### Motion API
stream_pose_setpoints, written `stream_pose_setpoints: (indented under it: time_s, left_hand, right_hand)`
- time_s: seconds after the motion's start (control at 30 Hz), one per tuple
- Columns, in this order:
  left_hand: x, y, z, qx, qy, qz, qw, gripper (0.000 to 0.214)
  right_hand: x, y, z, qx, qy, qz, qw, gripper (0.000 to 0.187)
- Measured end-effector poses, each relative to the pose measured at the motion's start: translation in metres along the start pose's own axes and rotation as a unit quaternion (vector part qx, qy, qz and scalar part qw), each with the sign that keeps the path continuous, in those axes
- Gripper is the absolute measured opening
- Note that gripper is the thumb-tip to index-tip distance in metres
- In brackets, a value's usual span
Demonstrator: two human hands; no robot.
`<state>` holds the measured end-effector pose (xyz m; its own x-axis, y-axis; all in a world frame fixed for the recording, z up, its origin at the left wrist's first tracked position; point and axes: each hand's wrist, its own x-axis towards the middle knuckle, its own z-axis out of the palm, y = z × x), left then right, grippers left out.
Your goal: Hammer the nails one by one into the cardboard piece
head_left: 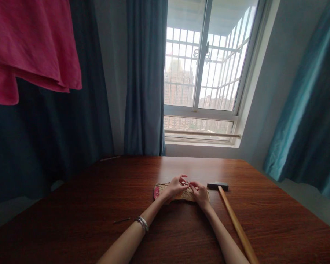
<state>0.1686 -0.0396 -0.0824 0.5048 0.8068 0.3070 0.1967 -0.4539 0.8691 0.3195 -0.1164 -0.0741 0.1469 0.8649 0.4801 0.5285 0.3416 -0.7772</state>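
Observation:
Above a cream dotted cloth piece [161,189] with a pink end, both hands meet at a small light-and-dark strip or string [185,183]. My left hand [176,185] pinches it from the left, with one finger raised. From the right, the fingertips of my right hand [199,192] close on its other side. The strip is too small to name, and the fingers cover part of it. The cloth lies flat on the table beneath the hands, its middle partly hidden by them.
A hammer [233,216] with a black head and wooden handle lies right of my right hand. On the brown wooden table [93,234], a thin nail-like metal piece [121,220] rests at left. Behind are blue curtains [145,80] and a window [200,110]; pink cloth [35,44] hangs upper left.

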Motion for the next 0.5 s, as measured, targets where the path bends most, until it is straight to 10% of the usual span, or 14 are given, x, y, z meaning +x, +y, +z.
stream_pose_setpoints:
  time_s: [0.5]
  left_hand:
    - [-0.008, 0.012, 0.0, 0.064, -0.003, 0.015, 0.998, 0.042]
  right_hand:
    - [0.001, 0.007, 0.003, -0.002, -0.009, -0.014, 1.0, 0.025]
